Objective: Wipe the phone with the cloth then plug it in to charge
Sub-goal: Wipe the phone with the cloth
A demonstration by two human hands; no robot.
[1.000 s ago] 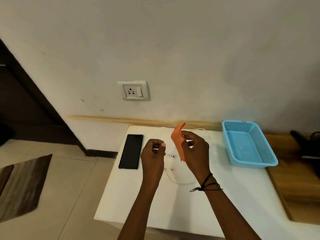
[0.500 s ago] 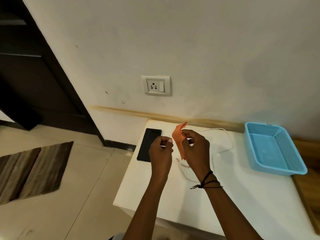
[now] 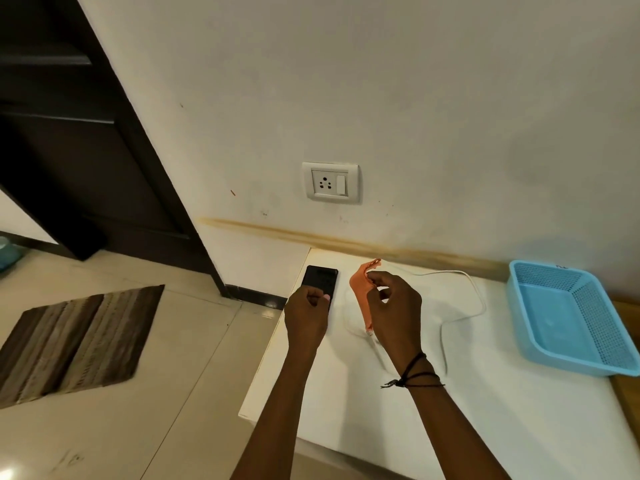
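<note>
A black phone (image 3: 320,279) lies flat at the far left corner of the white table (image 3: 485,410). My left hand (image 3: 306,317) hovers over the phone's near end with its fingers curled and nothing visible in them. My right hand (image 3: 394,313) pinches an orange cloth (image 3: 360,289), which hangs down just right of the phone. A white charging cable (image 3: 478,299) loops across the table behind my right hand; its plug end lies near the cloth's lower tip. A white wall socket (image 3: 330,182) with a switch sits on the wall above the table.
A light blue plastic basket (image 3: 568,317) stands at the table's right side. A dark door frame (image 3: 138,150) runs down the left. A striped brown mat (image 3: 76,337) lies on the tiled floor to the left of the table.
My left hand has shifted left, from beside the cloth to over the phone's near end. My right hand still holds the cloth. The view has swung left.
</note>
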